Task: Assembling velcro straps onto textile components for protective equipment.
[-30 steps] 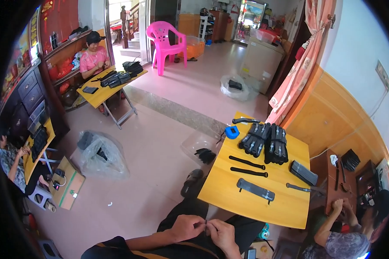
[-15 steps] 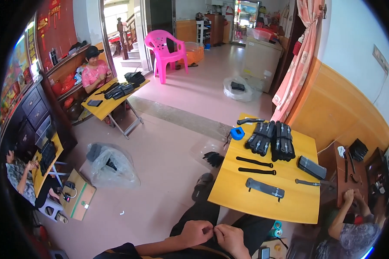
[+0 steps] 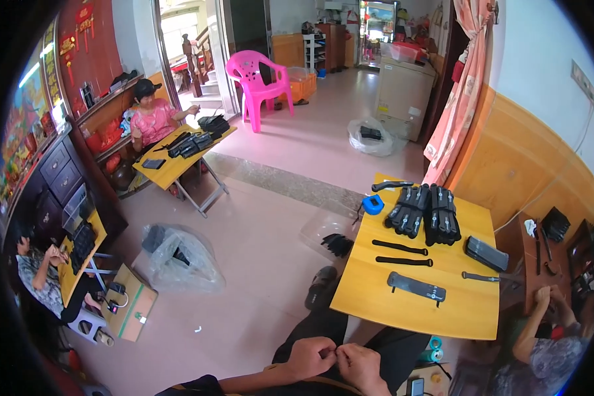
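Note:
My left hand [image 3: 313, 357] and my right hand [image 3: 361, 367] meet over my lap, both with fingers pinched together. Whatever they may hold is too small to make out. Beyond them stands a yellow folding table [image 3: 356, 303]. A flat dark grey padded piece [image 3: 416, 287] with short black tabs lies nearest me on it. Two black straps [image 3: 402, 261] rest behind that piece. Bundled black straps [image 3: 442, 218] are piled at the back, with a blue tape measure [image 3: 373, 205] to their left. A grey stack [image 3: 486, 253] and a short strap [image 3: 480, 276] lie at the right.
A clear plastic bag [image 3: 181, 257] sits on the floor to the left. Two people work at small tables on the left, and another person's arms [image 3: 541, 323] show at the right. A pink chair [image 3: 257, 82] stands farther back. Teal rolls [image 3: 432, 353] are beside my leg.
The whole view has shifted slightly, so things sit a little farther right. My hands keep their pinched pose. The person in pink has stretched an arm out over the far table.

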`<state>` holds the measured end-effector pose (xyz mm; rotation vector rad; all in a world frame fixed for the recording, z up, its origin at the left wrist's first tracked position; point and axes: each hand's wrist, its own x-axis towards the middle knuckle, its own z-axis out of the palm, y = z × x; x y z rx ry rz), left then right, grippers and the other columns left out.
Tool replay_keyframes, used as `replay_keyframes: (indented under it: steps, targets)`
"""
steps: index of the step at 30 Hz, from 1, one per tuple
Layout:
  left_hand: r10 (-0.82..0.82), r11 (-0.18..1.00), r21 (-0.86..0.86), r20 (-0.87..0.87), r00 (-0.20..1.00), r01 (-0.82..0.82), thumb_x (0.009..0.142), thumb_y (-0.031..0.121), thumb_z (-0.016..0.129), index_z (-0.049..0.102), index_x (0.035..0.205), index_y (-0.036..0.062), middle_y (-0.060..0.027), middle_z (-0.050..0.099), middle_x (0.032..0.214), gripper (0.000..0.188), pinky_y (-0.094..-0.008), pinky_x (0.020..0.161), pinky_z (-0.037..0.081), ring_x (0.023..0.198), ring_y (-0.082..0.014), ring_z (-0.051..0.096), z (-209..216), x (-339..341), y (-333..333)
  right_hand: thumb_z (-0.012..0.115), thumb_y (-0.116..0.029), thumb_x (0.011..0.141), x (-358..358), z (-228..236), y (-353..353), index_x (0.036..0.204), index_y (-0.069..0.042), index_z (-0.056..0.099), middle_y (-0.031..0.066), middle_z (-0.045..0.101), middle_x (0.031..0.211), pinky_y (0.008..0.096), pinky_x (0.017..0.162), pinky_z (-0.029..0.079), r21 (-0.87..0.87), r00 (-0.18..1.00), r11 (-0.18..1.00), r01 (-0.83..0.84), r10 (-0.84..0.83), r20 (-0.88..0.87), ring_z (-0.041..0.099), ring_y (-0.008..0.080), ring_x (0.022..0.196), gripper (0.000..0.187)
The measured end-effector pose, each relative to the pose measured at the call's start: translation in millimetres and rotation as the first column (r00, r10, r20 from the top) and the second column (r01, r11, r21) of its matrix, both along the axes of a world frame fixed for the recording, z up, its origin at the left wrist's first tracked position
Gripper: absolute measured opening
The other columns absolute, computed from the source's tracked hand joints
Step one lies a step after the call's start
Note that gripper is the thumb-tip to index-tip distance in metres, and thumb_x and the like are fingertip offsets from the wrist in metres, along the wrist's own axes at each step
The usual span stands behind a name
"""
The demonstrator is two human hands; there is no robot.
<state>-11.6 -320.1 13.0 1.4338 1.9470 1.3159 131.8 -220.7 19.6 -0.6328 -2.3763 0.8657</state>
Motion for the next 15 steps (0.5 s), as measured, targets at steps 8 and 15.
replay_keyframes:
  steps: [8,15]
  targets:
    - [-0.042,0.998,-0.05,0.015,0.999,0.043,0.079,0.011,0.076,0.067,0.087,0.0064,-0.0105,0.067,0.077,0.013,-0.0364,0.061,0.053,0.068,-0.0276,0.068,3.6,-0.4,-1.1,0.069,-0.018,0.089,5.0,0.8,11.5,0.089,-0.009,0.071,0.0115,0.072,0.085,0.0407,0.068,0.056,-0.179,0.995,0.982,-0.051,0.066,0.078,0.071,0.0327,0.078,0.009]
    - [-0.068,0.996,-0.058,-0.016,0.998,0.067,0.079,0.011,0.075,0.066,0.087,0.0063,-0.011,0.066,0.075,0.012,-0.0367,0.061,0.053,0.068,-0.029,0.068,-1.6,-0.5,2.5,0.065,-0.021,0.095,4.1,-4.6,13.8,0.092,-0.005,0.067,0.0157,0.07,0.089,0.0459,0.074,0.056,-0.238,0.989,0.97,-0.052,0.083,0.12,0.069,0.0373,0.085,0.016]
